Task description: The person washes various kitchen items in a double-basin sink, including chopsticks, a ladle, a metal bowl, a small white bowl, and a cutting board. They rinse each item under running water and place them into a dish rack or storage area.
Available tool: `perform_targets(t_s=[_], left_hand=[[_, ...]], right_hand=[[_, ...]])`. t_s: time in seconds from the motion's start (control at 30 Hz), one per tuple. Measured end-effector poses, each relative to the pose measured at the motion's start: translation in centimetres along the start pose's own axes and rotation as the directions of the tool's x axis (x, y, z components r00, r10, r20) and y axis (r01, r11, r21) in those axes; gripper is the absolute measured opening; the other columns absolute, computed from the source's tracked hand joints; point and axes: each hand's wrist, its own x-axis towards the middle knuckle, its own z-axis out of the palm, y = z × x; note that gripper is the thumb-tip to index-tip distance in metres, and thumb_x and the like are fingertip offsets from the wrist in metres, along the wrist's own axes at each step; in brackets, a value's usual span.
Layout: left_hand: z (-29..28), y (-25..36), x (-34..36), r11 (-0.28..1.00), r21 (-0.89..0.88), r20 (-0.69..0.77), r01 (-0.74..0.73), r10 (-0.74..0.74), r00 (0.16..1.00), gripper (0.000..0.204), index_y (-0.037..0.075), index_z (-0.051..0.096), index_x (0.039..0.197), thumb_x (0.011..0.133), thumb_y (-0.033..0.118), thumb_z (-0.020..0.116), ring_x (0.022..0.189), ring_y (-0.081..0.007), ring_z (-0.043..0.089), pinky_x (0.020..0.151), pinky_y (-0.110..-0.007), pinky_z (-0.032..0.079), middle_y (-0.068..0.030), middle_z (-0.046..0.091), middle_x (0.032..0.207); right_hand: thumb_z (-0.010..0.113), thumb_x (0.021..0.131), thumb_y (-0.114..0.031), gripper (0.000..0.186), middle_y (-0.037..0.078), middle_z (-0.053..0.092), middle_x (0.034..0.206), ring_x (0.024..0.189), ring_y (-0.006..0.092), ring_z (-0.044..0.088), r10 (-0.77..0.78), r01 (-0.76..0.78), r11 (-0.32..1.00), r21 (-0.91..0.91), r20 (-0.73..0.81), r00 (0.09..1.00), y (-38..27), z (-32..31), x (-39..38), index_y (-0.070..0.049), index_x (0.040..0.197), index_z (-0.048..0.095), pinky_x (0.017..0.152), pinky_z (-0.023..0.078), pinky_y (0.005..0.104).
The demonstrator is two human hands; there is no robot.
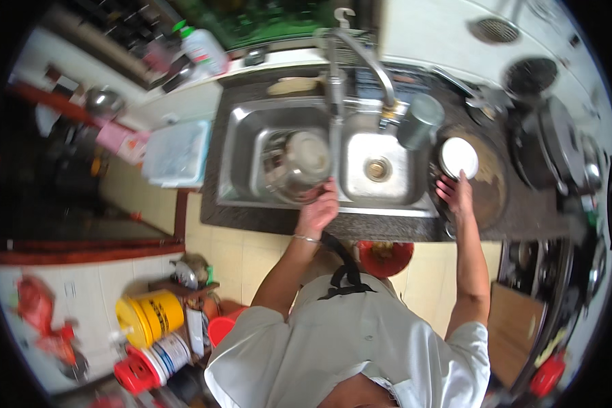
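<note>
My left hand (317, 209) is closed at the near rim of a shiny steel bowl (296, 178), held tilted over the left basin (241, 156) of the steel double sink. Motion blurs the bowl, and a pale round part shows at its upper right. On the right, my right hand (457, 193) grips a small round white dish (460, 160) by its near edge, thumb on top. The dish is above a large dark round lid or pan (489, 180) on the counter; whether they touch, I cannot tell. A grey-green cup (421, 122) stands beside the right basin (360, 153).
A tall faucet (334, 81) rises behind the sink. Dark pots (551, 146) stand at the far right. A translucent plastic box (177, 153) is left of the counter. Below are a red bucket (386, 258) and a yellow bucket (153, 316).
</note>
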Motion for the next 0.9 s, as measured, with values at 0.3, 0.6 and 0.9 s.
perform_targets(t_s=[0.3,0.6,0.9], left_hand=[[0.5,-1.4,-0.4,0.991,0.133,0.082,-0.013,0.002,0.997,0.026,-0.003,0.050,0.113,0.091,0.010,0.050,0.067,-0.0133,0.050,0.056,-0.024,0.042,-0.0075,0.054,0.089],[0.5,0.6,-1.8,0.989,0.147,0.098,0.032,-0.047,0.994,0.029,-0.003,0.049,0.115,0.090,0.013,0.054,0.067,-0.0118,0.050,0.057,-0.022,0.043,-0.0064,0.054,0.089],[5.3,7.5,-7.9,0.842,0.535,-0.036,0.069,-0.059,0.998,0.025,-0.001,0.054,0.111,0.090,0.013,0.053,0.069,-0.0111,0.053,0.059,-0.024,0.048,-0.0083,0.058,0.091]], right_hand=[[0.033,0.093,-0.021,0.035,0.018,0.062,0.096,0.074,0.0222,0.064,-0.086,0.085,0.996,-0.026,-0.025,0.996,0.8,-0.1,1.6,0.005,0.115,0.043,0.060,0.055,0.0321],[0.038,0.092,-0.017,0.033,0.017,0.062,0.104,0.066,0.0140,0.059,0.072,-0.191,0.935,0.300,0.364,0.928,3.2,5.2,-6.7,0.004,0.117,0.045,0.060,0.051,0.0272],[0.040,0.086,-0.007,0.029,0.010,0.058,0.098,0.064,0.0117,0.049,0.085,-0.763,0.228,0.604,0.769,0.634,12.1,16.2,-12.2,0.004,0.112,0.046,0.061,0.040,0.0261]])
